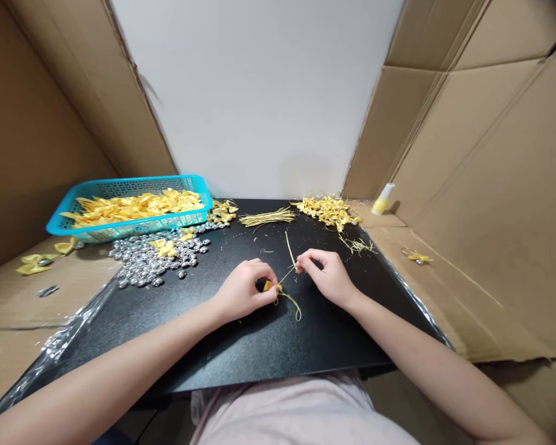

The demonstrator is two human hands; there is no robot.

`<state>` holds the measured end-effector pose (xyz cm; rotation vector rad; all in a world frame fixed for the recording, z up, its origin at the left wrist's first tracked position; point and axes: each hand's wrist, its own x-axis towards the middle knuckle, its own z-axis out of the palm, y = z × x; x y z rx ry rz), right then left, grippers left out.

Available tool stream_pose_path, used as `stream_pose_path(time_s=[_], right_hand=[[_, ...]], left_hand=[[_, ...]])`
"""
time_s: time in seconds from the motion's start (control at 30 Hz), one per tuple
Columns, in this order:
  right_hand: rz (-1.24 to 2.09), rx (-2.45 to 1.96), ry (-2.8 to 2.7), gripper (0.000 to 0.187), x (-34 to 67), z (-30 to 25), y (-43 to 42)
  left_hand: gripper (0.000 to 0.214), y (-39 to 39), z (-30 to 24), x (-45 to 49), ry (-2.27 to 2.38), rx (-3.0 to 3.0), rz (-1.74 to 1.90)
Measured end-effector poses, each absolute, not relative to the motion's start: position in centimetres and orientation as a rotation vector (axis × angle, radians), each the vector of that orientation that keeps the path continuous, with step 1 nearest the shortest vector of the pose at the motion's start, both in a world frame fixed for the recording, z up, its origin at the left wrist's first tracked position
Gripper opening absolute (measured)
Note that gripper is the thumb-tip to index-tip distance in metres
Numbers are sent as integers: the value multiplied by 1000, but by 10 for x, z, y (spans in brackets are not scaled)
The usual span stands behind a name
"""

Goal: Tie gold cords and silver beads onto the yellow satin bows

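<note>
Between the thumb and fingers of my left hand point(250, 287) is a small yellow ribbon bow point(269, 286), mostly covered by the fingers. A thin yellow cord point(286, 275) runs from the bow up to my right hand point(327, 275), which pinches it between thumb and forefinger. The cord's free end stands up past the right fingertips, and another piece curls in a loop below the bow. Both hands are just above the black table point(241, 352), a short way apart.
A blue basket point(199, 185) of yellow bows stands at back left, with silver beads point(143, 259) before it. Straight cords point(269, 216) lie at the back, beside a pile of bows with cords point(328, 211). A white-tipped bottle point(382, 199) stands right. Cardboard walls point(500, 185) flank the table.
</note>
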<state>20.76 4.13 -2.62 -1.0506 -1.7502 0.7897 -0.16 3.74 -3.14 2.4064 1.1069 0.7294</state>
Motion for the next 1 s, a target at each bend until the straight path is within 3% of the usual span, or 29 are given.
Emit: stream_pose_path(time_s=[0.3, 0.6, 1.0], right_hand=[[1417, -1039, -1358, 37, 208, -35, 51], [1819, -965, -1123, 31, 209, -29, 47], [1819, -829, -1024, 28, 208, -19, 45]], left_hand=[[8, 34, -32, 0, 1021, 2364, 758], [8, 35, -30, -2, 950, 2349, 747], [6, 40, -30, -5, 982, 2236, 716]])
